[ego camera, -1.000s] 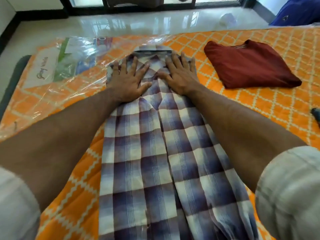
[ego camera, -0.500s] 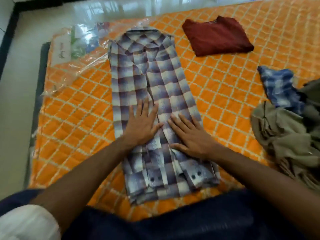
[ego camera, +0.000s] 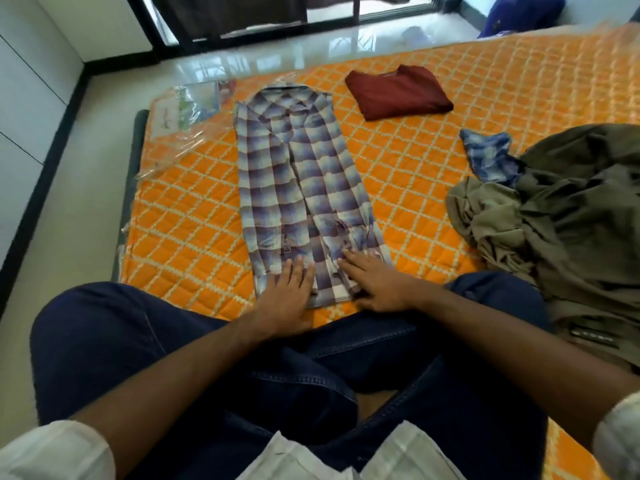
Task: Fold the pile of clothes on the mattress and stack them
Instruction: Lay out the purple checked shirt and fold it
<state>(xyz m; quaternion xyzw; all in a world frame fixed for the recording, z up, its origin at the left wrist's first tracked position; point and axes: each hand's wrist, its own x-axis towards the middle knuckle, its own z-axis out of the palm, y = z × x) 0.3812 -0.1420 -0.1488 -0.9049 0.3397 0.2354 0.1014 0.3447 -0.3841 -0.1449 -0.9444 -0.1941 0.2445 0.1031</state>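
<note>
shirt: plaid shirt (ego camera: 304,188) lies flat on the orange mattress (ego camera: 194,209), sides folded in to a long narrow strip, collar at the far end, hem and cuffs at the near end by the knees
left hand: left hand (ego camera: 287,292) flat, palm down, fingers straight, resting on near-left corner of the shirt
right hand: right hand (ego camera: 372,282) flat, fingers spread, pressing near-right hem beside the cuffs
hands relation: side by side, slightly apart, neither one pinching cloth
folded item: maroon t-shirt (ego camera: 398,93) folded, far right of the plaid shirt, apart from it
pile: olive garments (ego camera: 561,216) heaped at right, blue checked cloth (ego camera: 491,155) poking out of the far side
other: plastic wrap (ego camera: 187,109) at the mattress's far-left corner
person: seated cross-legged, dark jeans (ego camera: 194,344), white sleeves rolled up
</note>
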